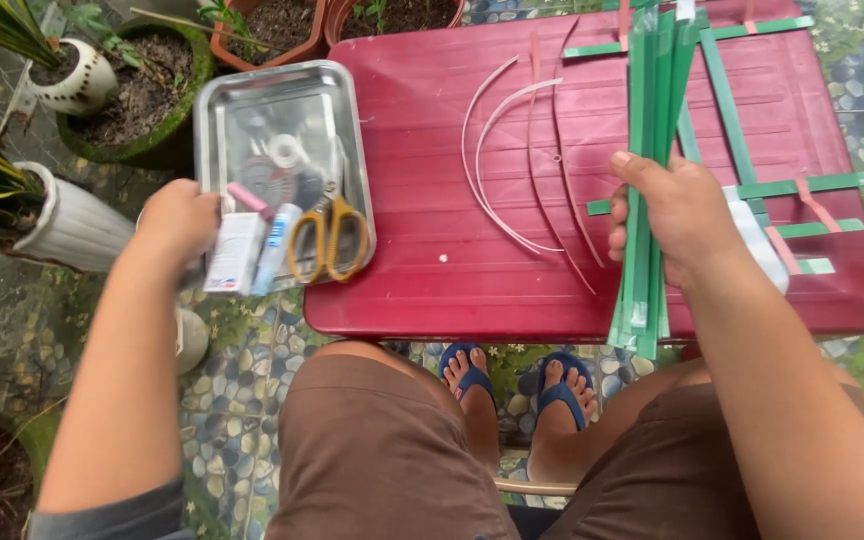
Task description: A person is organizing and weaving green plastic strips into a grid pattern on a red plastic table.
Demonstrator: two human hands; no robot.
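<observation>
My right hand (677,215) grips a bundle of long green strips (647,150) that stands upright over the red table (432,290). My left hand (177,222) holds the near left edge of a shiny metal tray (214,110) that overhangs the table's left side. In the tray lie yellow-handled scissors (327,240), a small white box (234,252), a tube (277,245) and a roll of tape (287,152).
Thin curved white and pink strips (512,150) lie mid-table. More green strips with pink pieces (782,190) are spread at the right. Potted plants (142,90) crowd the left and back. My feet in blue sandals (517,385) rest on a pebble-patterned floor.
</observation>
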